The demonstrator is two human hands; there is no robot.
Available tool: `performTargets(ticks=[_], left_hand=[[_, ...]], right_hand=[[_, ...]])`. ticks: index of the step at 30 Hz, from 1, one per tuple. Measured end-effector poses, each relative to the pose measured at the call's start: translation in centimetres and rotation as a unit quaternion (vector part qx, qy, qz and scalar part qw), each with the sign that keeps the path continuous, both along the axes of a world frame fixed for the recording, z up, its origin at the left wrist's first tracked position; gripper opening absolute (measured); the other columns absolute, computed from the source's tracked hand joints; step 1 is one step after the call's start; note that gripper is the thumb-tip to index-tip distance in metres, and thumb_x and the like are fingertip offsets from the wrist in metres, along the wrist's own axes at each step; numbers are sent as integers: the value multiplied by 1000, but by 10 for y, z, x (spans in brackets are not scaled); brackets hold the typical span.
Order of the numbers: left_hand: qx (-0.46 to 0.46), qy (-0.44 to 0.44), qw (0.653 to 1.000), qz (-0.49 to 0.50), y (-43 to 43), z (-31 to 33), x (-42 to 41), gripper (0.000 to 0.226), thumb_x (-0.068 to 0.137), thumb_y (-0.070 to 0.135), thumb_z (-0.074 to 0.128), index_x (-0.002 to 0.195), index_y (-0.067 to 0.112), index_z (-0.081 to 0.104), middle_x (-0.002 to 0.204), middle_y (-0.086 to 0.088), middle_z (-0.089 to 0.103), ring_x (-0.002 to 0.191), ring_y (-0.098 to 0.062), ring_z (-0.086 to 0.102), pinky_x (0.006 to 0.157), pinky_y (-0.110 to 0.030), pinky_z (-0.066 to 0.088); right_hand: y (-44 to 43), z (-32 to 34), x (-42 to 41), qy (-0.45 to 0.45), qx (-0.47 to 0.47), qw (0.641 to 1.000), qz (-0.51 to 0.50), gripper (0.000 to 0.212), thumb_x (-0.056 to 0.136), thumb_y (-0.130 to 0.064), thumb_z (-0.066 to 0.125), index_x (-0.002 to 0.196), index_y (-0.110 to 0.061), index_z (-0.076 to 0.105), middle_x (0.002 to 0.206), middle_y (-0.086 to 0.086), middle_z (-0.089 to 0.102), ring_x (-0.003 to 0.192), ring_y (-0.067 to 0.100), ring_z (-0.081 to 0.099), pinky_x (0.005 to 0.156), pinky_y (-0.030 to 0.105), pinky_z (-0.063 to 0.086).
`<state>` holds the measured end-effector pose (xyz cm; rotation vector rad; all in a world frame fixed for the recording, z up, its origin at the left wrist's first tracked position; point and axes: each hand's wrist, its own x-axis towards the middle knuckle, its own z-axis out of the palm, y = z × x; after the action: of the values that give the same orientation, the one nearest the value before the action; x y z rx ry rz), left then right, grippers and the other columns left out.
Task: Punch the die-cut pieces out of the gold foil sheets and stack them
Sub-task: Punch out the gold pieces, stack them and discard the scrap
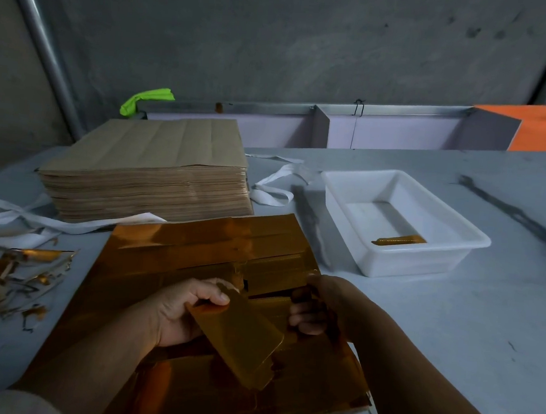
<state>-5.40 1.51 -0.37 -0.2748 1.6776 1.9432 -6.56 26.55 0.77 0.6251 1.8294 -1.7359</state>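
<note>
Gold piece: free of the foil sheet, pinched in the left hand fingers just above it. Right hand fingers curl round a section at the sheet's middle. White tray holds few finished pieces. The tall pile of sheets looks unprocessed. Progress judged early.

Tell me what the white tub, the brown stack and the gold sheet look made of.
White tub: probably plastic, smooth, semi-matte, moulded rolled rim. Brown stack: seemingly kraft paper or card, dull, many thin layered edges. Gold sheet: likely foil-faced card, glossy, mirror-like reflections.
</note>
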Motion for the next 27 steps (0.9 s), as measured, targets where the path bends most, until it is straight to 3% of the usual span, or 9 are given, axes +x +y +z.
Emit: performTargets(ticks=[4,6,9,12,16,20,24,27], left_hand=[[3,2,1000,-4,0,-1,-2,53,57,6,72,110,12,74,113,-19,70,102,-35,66,80,-43,56],[-12,-5,1000,-8,3,0,-2,49,54,7,76,102,2,70,110,-21,69,100,-36,65,78,-41,57],[-31,-5,999,-12,6,2,-1,38,52,8,79,86,5,62,100,-21,66,94,-34,64,78,-40,53],[-39,-5,999,-31,6,4,0,39,56,9,78,94,4,70,104,-21,70,95,-33,67,76,-39,55],[-55,1,997,-45,7,5,-2,40,73,3,69,108,21,76,121,-19,64,111,-37,62,84,-44,56],[-85,8,995,-56,13,7,-1,47,72,5,68,109,31,75,127,-16,56,118,-39,55,92,-47,53],[-73,-23,997,-16,12,7,0,37,69,8,73,105,15,77,121,-19,66,113,-36,61,91,-43,52],[-28,-53,997,39,13,10,-1,44,67,9,76,111,8,70,106,-15,74,96,-28,70,74,-35,56]], right_hand=[[-1,-1,-1,-2,8,1000,1,37,105,-32,42,104,-1,63,70,15,68,55,24,66,48,29,53],[-1,-1,-2,-3,11,1000,1,38,105,-33,42,107,-1,63,71,15,68,56,24,65,48,30,52],[-1,-2,-4,-4,15,1000,-1,42,106,-35,40,110,0,63,75,16,68,59,25,65,51,31,53],[-1,-2,-4,-3,14,1000,0,43,106,-35,39,110,0,63,75,16,68,60,25,65,51,32,52],[0,-3,-4,-2,11,1000,1,41,106,-33,40,110,0,63,74,16,69,59,25,66,52,32,54],[-1,-3,-4,-7,9,1000,-3,42,106,-35,39,107,0,64,76,17,69,61,26,66,53,33,54],[0,-4,-3,-3,8,1000,-4,44,106,-37,39,102,-1,64,69,14,69,54,23,65,48,30,51],[1,-5,-2,-6,2,1000,-7,41,105,-36,42,95,-2,62,54,9,66,49,20,63,49,27,53]])
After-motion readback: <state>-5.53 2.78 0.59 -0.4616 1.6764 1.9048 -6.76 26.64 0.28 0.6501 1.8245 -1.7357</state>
